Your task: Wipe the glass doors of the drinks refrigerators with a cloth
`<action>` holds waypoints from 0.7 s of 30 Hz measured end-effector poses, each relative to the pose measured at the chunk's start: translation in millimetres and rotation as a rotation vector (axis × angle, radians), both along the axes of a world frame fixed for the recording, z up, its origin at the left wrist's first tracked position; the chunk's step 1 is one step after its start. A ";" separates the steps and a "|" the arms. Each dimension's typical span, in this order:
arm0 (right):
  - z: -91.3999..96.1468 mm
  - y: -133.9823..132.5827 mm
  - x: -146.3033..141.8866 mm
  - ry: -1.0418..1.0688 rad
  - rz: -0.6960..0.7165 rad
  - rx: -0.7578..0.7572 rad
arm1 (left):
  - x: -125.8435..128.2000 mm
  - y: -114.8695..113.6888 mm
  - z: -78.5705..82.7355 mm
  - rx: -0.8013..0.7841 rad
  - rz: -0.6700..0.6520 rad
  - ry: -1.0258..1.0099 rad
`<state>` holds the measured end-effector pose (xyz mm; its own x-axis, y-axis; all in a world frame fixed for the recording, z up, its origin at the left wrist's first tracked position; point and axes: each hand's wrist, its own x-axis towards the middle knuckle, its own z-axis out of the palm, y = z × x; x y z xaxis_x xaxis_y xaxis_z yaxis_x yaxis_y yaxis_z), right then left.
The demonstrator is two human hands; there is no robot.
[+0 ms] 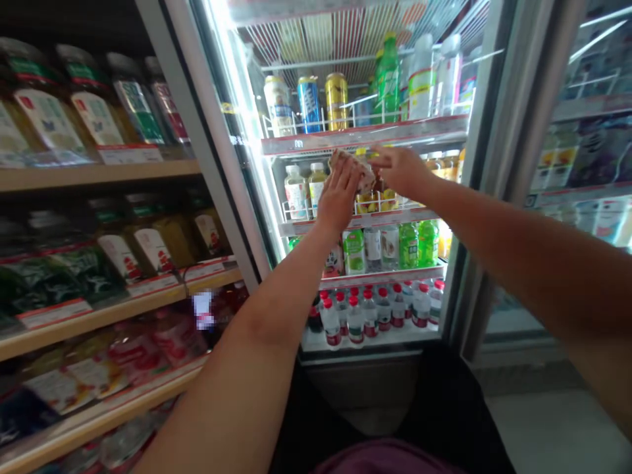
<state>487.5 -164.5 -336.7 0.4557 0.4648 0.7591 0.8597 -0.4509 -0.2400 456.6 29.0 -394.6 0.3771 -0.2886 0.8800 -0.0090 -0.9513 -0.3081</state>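
Observation:
My left hand (pixel 338 194) is closed on a crumpled, pale patterned cloth (pixel 367 176), its fingers lying over the top of it. The cloth is in front of the middle shelf of a lit drinks fridge. Just to its right, my right hand (pixel 402 171) reaches in with the index finger stretched toward the cloth and the other fingers bent. Behind the hands stand brown drink bottles (pixel 388 199) with yellow labels; the hands and cloth hide their upper parts. Whether the right fingertips touch a bottle or the cloth is too blurred to tell.
Cans (pixel 337 102) and green bottles (pixel 389 76) stand on the wire-railed shelf above. Below are green bottles (pixel 408 245) and red-capped water bottles (pixel 355 321). A metal door frame (pixel 513 131) borders the right side. Wooden shelves (pixel 99 172) of bottles line the left.

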 end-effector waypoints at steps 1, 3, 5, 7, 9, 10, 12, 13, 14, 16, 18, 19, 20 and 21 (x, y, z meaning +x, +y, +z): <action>4.1 -11.6 4.4 -0.029 -0.040 0.026 | 1.9 0.6 -1.6 0.004 -0.008 -0.004; 10.9 -33.4 18.4 -0.106 -0.137 0.018 | 5.7 1.5 -4.5 0.015 -0.024 -0.003; 14.8 -50.5 35.7 -0.111 -0.285 -0.061 | 7.8 1.9 -9.1 0.036 -0.031 0.009; 16.1 -60.8 50.6 -0.045 -0.399 -0.172 | 8.1 2.4 -17.9 0.070 -0.037 0.031; 16.4 -63.8 59.1 -0.003 -0.458 -0.257 | 7.4 3.2 -32.8 0.115 -0.051 0.068; 16.8 -63.1 60.6 -0.002 -0.472 -0.288 | 6.9 3.7 -42.8 0.136 -0.059 0.091; 18.9 -59.2 58.9 -0.002 -0.502 -0.322 | 5.5 4.5 -67.5 0.172 -0.082 0.126; 20.5 -56.7 56.4 0.009 -0.524 -0.328 | 4.4 4.4 -81.6 0.188 -0.093 0.137; 22.4 -54.3 53.4 0.021 -0.540 -0.330 | 2.7 3.8 -96.5 0.203 -0.101 0.148; 26.5 -50.3 47.1 0.038 -0.565 -0.326 | -2.1 1.3 -126.9 0.222 -0.108 0.180; 30.1 -47.7 41.6 0.044 -0.564 -0.316 | -8.2 -1.7 -155.9 0.227 -0.106 0.224; 31.6 -46.7 39.6 0.047 -0.558 -0.312 | -11.1 -2.9 -169.3 0.227 -0.106 0.249; 32.8 -45.8 38.1 0.056 -0.561 -0.311 | -13.7 -3.7 -181.9 0.227 -0.105 0.273; 33.7 -44.8 37.0 0.065 -0.569 -0.314 | -15.9 -3.7 -193.9 0.229 -0.100 0.295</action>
